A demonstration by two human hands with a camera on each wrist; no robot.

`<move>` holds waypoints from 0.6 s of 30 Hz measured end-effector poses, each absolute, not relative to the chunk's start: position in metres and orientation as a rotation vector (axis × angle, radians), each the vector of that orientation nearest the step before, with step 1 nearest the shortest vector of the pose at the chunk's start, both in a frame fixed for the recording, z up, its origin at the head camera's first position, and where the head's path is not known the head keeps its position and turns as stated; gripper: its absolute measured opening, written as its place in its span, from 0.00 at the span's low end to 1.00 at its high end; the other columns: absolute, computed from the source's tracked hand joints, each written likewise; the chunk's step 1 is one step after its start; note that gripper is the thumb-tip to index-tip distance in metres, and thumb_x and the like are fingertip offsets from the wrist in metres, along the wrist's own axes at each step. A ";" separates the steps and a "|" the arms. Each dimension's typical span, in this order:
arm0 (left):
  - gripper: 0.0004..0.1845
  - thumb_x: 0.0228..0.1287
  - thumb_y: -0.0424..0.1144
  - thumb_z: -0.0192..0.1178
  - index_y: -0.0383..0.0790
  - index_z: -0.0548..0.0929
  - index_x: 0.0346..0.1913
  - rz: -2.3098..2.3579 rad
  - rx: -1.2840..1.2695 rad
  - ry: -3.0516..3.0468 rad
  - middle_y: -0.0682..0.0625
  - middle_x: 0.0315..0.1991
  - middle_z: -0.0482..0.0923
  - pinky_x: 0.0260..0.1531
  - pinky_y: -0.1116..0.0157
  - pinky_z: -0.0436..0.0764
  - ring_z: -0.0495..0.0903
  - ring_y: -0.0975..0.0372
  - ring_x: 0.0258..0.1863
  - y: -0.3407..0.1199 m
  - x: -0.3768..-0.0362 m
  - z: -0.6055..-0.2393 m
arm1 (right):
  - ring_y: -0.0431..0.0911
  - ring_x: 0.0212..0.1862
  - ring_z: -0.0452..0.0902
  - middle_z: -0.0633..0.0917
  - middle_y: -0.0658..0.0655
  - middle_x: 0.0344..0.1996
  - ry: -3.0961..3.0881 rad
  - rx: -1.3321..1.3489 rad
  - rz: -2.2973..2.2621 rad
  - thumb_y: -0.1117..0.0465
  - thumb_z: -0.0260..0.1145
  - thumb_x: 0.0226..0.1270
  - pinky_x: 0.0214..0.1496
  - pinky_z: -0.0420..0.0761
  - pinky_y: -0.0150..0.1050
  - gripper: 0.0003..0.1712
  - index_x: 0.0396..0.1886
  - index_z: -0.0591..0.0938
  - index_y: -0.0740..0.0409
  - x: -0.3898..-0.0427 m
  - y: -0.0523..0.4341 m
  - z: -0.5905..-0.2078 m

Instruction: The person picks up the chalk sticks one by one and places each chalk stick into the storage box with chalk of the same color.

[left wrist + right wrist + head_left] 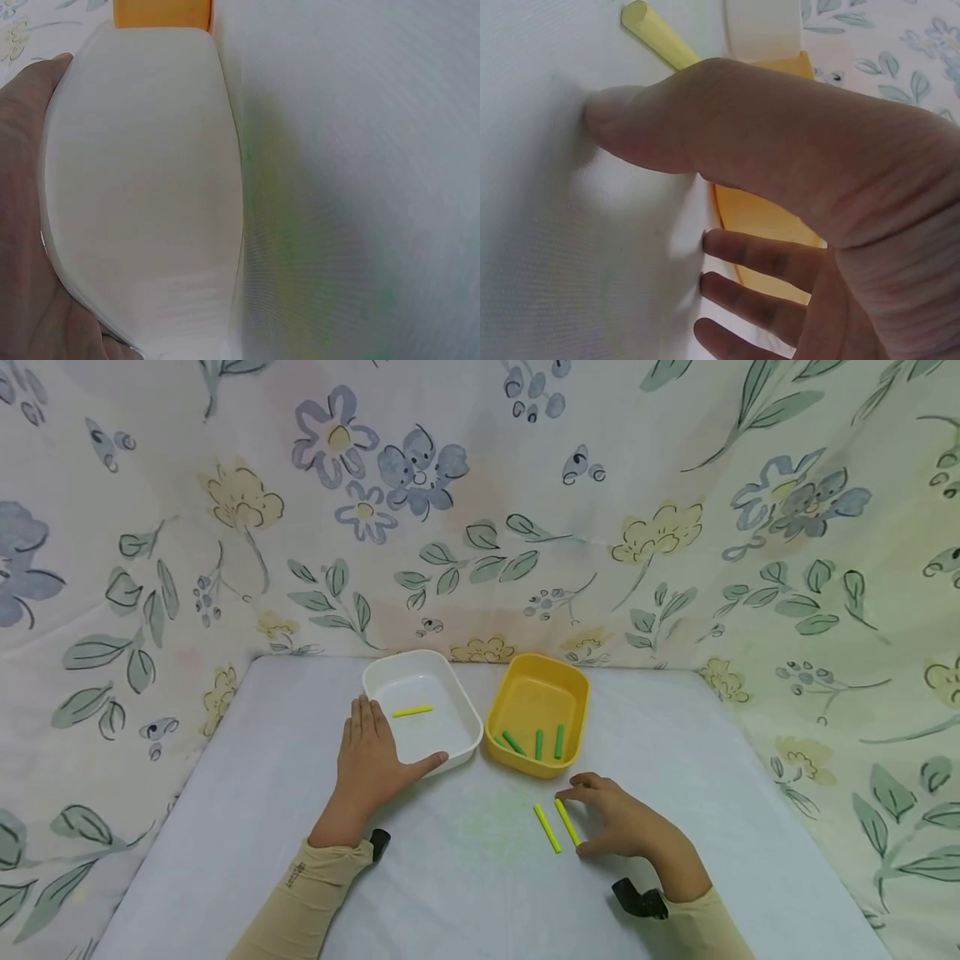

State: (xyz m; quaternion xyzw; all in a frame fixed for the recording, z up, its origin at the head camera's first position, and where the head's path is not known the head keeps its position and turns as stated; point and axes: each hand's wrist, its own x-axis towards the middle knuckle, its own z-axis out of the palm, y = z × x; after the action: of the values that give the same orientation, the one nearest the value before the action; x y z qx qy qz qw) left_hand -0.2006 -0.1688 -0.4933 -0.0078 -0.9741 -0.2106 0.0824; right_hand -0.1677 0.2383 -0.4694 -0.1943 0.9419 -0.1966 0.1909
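Sleeves: I wear long tan sleeves on both my arms, snug and smooth, ending at my wrists.
Marking: my left sleeve (315, 893) has small dark print near the cuff, too tiny to read.
Hands: my left hand (369, 758) and right hand (622, 823) are bare.
Wrist gear: a small black thing (639, 898) sits at my right wrist, and another black one (379, 842) at my left.

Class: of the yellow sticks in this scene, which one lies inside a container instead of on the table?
The yellow stick in the white tray; the other two lie on the table by the right hand.
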 end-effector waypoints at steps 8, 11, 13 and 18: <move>0.84 0.46 0.91 0.54 0.19 0.44 0.82 -0.619 -0.014 -2.920 0.24 0.84 0.38 0.83 0.39 0.51 0.40 0.35 0.86 -0.169 -0.199 -0.491 | 0.62 0.77 0.67 0.73 0.60 0.76 2.636 -0.545 -0.576 0.51 0.88 0.50 0.74 0.72 0.66 0.42 0.68 0.83 0.43 -0.166 0.238 -0.464; 0.83 0.46 0.91 0.55 0.19 0.44 0.82 -0.619 -0.015 -2.914 0.25 0.84 0.39 0.83 0.39 0.51 0.40 0.35 0.86 -0.168 -0.199 -0.490 | 0.62 0.76 0.68 0.73 0.59 0.76 2.635 -0.565 -0.593 0.50 0.87 0.51 0.74 0.72 0.66 0.42 0.69 0.82 0.44 -0.166 0.241 -0.463; 0.83 0.47 0.90 0.56 0.19 0.44 0.82 -0.614 -0.018 -2.915 0.24 0.84 0.39 0.83 0.39 0.51 0.40 0.35 0.86 -0.169 -0.199 -0.490 | 0.62 0.76 0.68 0.73 0.59 0.76 2.634 -0.578 -0.604 0.49 0.87 0.52 0.74 0.73 0.65 0.43 0.69 0.82 0.45 -0.166 0.242 -0.463; 0.83 0.47 0.90 0.55 0.19 0.45 0.82 -0.581 -0.024 -2.915 0.24 0.84 0.40 0.83 0.39 0.51 0.41 0.35 0.86 -0.170 -0.199 -0.490 | 0.61 0.77 0.69 0.73 0.58 0.76 2.646 -0.607 -0.633 0.45 0.86 0.53 0.74 0.73 0.65 0.44 0.70 0.81 0.46 -0.164 0.243 -0.459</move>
State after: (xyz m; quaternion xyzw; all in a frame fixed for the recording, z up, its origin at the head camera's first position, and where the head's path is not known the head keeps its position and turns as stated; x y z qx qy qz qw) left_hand -0.1994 -0.1695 -0.4899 -0.0081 -0.9772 -0.1946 0.0843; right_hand -0.1639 0.2426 -0.4595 -0.2142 0.9345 -0.2234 0.1760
